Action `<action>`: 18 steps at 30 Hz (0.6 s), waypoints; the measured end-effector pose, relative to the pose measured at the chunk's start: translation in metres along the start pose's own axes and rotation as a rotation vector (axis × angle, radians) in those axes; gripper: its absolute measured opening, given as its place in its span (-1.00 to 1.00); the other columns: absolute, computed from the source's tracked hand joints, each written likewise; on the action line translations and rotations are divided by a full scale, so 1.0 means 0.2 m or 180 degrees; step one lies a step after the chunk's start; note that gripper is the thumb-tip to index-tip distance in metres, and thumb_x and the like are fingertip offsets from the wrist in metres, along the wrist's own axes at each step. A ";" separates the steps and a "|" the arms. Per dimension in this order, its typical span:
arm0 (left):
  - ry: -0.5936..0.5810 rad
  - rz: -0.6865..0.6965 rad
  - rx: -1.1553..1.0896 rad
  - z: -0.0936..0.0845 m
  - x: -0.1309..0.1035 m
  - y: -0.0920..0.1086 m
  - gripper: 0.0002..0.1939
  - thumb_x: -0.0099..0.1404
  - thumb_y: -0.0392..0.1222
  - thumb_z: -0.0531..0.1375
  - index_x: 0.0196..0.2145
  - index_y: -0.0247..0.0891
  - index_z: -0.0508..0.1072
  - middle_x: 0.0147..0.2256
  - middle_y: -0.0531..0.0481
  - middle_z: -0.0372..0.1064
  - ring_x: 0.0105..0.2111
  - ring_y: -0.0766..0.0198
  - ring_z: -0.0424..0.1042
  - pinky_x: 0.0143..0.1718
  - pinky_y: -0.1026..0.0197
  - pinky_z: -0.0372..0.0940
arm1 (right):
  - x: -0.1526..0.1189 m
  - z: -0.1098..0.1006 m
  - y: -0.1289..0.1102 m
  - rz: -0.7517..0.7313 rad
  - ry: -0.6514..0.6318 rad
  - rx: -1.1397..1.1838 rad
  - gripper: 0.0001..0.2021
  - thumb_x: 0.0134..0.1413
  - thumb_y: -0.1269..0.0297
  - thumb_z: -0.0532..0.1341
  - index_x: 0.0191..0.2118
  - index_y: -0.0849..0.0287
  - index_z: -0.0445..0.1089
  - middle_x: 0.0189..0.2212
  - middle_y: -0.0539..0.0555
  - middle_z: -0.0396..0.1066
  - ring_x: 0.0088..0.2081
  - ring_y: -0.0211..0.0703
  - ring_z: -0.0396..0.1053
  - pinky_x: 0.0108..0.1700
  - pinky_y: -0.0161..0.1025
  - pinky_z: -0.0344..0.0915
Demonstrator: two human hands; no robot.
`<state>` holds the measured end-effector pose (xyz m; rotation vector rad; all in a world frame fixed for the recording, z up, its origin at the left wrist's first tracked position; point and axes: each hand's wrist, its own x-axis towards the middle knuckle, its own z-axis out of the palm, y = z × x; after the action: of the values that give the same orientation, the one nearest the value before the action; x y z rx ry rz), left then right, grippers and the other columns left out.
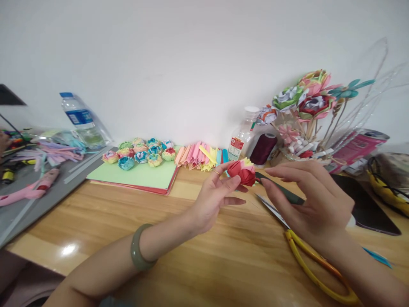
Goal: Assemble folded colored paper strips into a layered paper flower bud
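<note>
My left hand (220,187) pinches a small folded paper flower (243,172), red outside with yellow and pink tips. To its right, my right hand (309,196) is raised with thumb and fingers apart; a thin gap separates its fingertips from the flower, and I see nothing in its grasp. Scissors with yellow handles (297,247) lie under and beside my right hand, blades pointing up and left. A dark green, flat object (281,189) rests behind the right fingertips, partly hidden.
Several finished paper flowers (140,157) sit on green paper (105,175). Beside them lie folded paper strips (194,157). A bottle (239,138), a dark thread spool (263,149) and a paper bouquet (306,102) stand at the wall. A black phone (367,209) lies right.
</note>
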<state>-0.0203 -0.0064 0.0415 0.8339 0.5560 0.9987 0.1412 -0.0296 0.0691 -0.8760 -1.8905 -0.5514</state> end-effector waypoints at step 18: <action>-0.1160 -0.0412 -0.0889 -0.06 0.03 -0.04 -0.74 0.19 -0.23 0.17 -0.12 -0.24 0.38 -0.14 -0.10 0.38 -0.16 0.24 0.38 -0.14 0.17 0.28 | 0.00 0.01 -0.05 -0.0437 -0.0097 -0.0295 -0.72 -0.03 0.37 0.28 -0.13 0.13 0.35 -0.25 0.12 0.36 -0.21 -0.05 0.32 -0.21 -0.07 0.32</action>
<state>-0.0232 0.0010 0.0283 0.6981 0.1509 0.7605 0.1326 -0.0341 0.0674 -0.8220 -1.9759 -0.7177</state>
